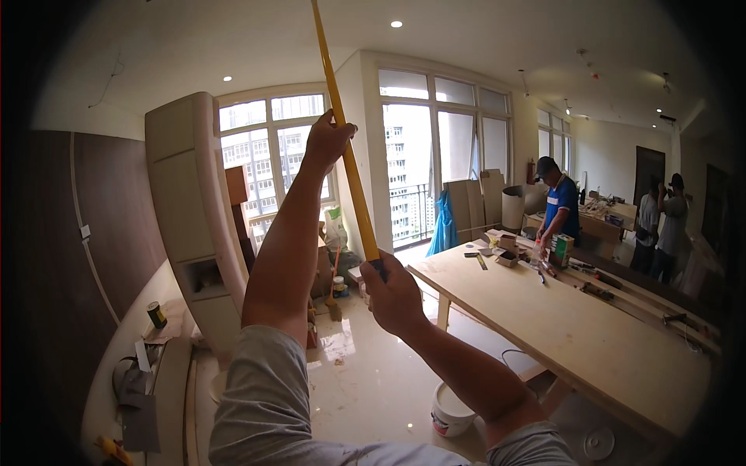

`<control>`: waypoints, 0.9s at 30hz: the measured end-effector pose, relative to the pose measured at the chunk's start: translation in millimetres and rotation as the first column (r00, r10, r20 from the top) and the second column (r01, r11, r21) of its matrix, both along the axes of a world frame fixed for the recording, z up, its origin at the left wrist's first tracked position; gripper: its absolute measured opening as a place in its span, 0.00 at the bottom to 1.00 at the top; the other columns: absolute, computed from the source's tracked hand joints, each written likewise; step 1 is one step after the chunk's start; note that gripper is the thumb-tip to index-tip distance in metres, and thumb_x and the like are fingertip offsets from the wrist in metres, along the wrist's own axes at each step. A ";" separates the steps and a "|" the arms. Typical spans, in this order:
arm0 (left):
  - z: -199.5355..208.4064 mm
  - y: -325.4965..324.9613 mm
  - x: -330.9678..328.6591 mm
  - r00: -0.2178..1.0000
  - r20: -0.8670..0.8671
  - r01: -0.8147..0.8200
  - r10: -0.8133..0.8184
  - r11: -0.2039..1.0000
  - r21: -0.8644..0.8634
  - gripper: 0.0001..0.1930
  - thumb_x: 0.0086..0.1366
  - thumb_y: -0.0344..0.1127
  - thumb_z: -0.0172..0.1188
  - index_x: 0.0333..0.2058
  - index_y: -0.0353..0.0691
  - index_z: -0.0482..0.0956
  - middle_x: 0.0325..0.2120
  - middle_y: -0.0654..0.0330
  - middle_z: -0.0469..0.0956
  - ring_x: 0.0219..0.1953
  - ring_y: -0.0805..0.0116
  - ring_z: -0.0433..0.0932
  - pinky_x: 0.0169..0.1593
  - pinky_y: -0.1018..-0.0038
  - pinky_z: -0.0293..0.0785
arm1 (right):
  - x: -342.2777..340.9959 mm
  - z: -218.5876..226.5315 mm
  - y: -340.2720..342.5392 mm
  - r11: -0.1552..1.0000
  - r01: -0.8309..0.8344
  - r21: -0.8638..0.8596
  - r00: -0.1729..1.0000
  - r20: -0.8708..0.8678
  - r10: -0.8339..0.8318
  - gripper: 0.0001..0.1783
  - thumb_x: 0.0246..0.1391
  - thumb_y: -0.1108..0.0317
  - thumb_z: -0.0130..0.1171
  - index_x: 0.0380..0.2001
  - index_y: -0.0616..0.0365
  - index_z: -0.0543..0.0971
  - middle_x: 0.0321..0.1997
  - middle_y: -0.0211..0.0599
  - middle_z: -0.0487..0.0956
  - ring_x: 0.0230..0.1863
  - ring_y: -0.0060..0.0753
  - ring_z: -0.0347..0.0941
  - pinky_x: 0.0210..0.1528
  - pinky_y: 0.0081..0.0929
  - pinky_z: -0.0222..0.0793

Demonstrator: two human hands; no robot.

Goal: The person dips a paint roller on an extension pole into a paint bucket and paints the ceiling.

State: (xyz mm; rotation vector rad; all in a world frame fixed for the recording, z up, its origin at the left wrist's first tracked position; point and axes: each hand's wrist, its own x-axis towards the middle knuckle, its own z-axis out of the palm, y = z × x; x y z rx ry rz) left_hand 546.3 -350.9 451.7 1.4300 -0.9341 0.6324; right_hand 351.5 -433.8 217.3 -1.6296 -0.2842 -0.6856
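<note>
A long yellow measuring tape is stretched up toward the ceiling, slightly tilted, in front of the windows. The left hand is raised high and closes around the tape near its middle. The right hand is lower and grips the dark bottom end of it. To the right stands a long wooden surface with tools; a person in a blue shirt works at its far end. A white bucket stands on the floor below.

Apartment under renovation, plywood workbench (tools scattered), unfinished cabinet
</note>
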 end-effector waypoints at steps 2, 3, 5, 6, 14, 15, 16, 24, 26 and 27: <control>-10.7 -10.4 -19.7 0.999 0.028 -0.019 0.019 1.000 0.004 0.22 0.58 0.31 0.64 0.52 0.32 0.78 0.26 0.60 0.79 0.26 0.73 0.75 0.34 0.72 0.74 | -14.8 -9.8 -10.5 0.999 0.018 -0.040 0.999 0.048 -0.016 0.23 0.69 0.57 0.56 0.59 0.62 0.73 0.28 0.29 0.76 0.25 0.19 0.72 0.29 0.23 0.71; -17.3 -16.8 -32.1 0.998 0.040 -0.041 0.041 0.999 0.009 0.22 0.58 0.31 0.64 0.52 0.32 0.77 0.26 0.60 0.79 0.25 0.74 0.75 0.33 0.73 0.74 | -26.2 -19.3 -16.6 0.997 0.049 -0.064 0.996 0.083 -0.043 0.24 0.69 0.58 0.56 0.61 0.62 0.72 0.27 0.27 0.75 0.22 0.17 0.70 0.26 0.21 0.69; -33.0 -28.2 -61.5 0.998 0.056 -0.026 0.025 0.999 0.024 0.23 0.59 0.31 0.64 0.53 0.32 0.77 0.25 0.60 0.79 0.24 0.74 0.75 0.32 0.73 0.73 | -50.1 -40.0 -28.2 0.995 0.070 -0.071 0.994 0.091 -0.064 0.25 0.69 0.60 0.57 0.63 0.61 0.70 0.27 0.25 0.73 0.20 0.15 0.69 0.23 0.19 0.69; -40.3 -33.9 -78.3 0.996 0.088 0.003 -0.005 1.000 0.026 0.23 0.60 0.31 0.64 0.54 0.32 0.76 0.25 0.60 0.80 0.23 0.75 0.75 0.31 0.73 0.73 | -63.7 -50.2 -34.3 0.992 0.106 -0.066 0.991 0.094 -0.100 0.25 0.69 0.60 0.57 0.64 0.61 0.70 0.27 0.26 0.74 0.20 0.15 0.70 0.23 0.20 0.69; -100.6 -73.5 -218.8 0.999 0.054 -0.009 0.005 0.997 0.082 0.34 0.62 0.32 0.62 0.67 0.36 0.65 0.24 0.60 0.80 0.23 0.74 0.78 0.31 0.74 0.77 | -179.3 -121.4 -76.5 0.982 0.154 -0.109 0.988 0.003 -0.155 0.25 0.68 0.64 0.57 0.64 0.61 0.69 0.28 0.26 0.74 0.22 0.16 0.71 0.26 0.21 0.71; -108.9 -78.3 -234.3 0.998 0.054 0.006 -0.009 0.997 0.072 0.37 0.62 0.32 0.62 0.70 0.36 0.62 0.26 0.61 0.80 0.25 0.77 0.75 0.31 0.76 0.74 | -192.7 -128.5 -81.6 0.983 0.138 -0.118 0.990 -0.005 -0.140 0.25 0.68 0.64 0.57 0.64 0.61 0.69 0.28 0.26 0.74 0.22 0.16 0.71 0.26 0.21 0.71; -115.9 -82.0 -247.8 0.996 0.078 0.039 -0.042 0.998 0.043 0.40 0.63 0.32 0.62 0.72 0.36 0.58 0.28 0.63 0.80 0.27 0.81 0.73 0.32 0.78 0.71 | -207.1 -136.4 -87.0 0.984 0.123 -0.128 0.985 -0.106 -0.137 0.25 0.68 0.61 0.57 0.63 0.60 0.69 0.33 0.34 0.77 0.30 0.30 0.75 0.35 0.30 0.73; -202.4 -74.9 -291.8 0.924 -0.375 0.034 -0.082 0.991 -0.133 0.29 0.69 0.31 0.62 0.66 0.33 0.64 0.23 0.65 0.75 0.21 0.76 0.74 0.25 0.75 0.73 | -226.4 -207.9 -79.9 0.964 -0.030 -0.265 0.969 -0.243 -0.037 0.28 0.66 0.58 0.61 0.64 0.59 0.68 0.39 0.39 0.82 0.44 0.43 0.81 0.50 0.40 0.75; -243.4 -57.0 -296.6 0.947 -0.316 -0.090 0.066 0.994 -0.060 0.26 0.69 0.37 0.65 0.60 0.32 0.69 0.26 0.63 0.76 0.24 0.75 0.74 0.28 0.75 0.72 | -223.5 -221.1 -77.8 0.919 -0.329 -0.216 0.922 -0.285 0.263 0.32 0.65 0.56 0.64 0.66 0.59 0.69 0.44 0.38 0.82 0.51 0.40 0.80 0.56 0.39 0.75; -266.0 -46.4 -300.8 0.944 -0.307 -0.140 0.123 0.990 -0.032 0.25 0.69 0.40 0.66 0.59 0.33 0.71 0.31 0.60 0.77 0.29 0.72 0.76 0.33 0.74 0.73 | -221.7 -223.8 -78.2 0.910 -0.328 -0.254 0.916 -0.321 0.241 0.35 0.63 0.54 0.66 0.66 0.60 0.69 0.47 0.37 0.81 0.54 0.36 0.78 0.60 0.39 0.73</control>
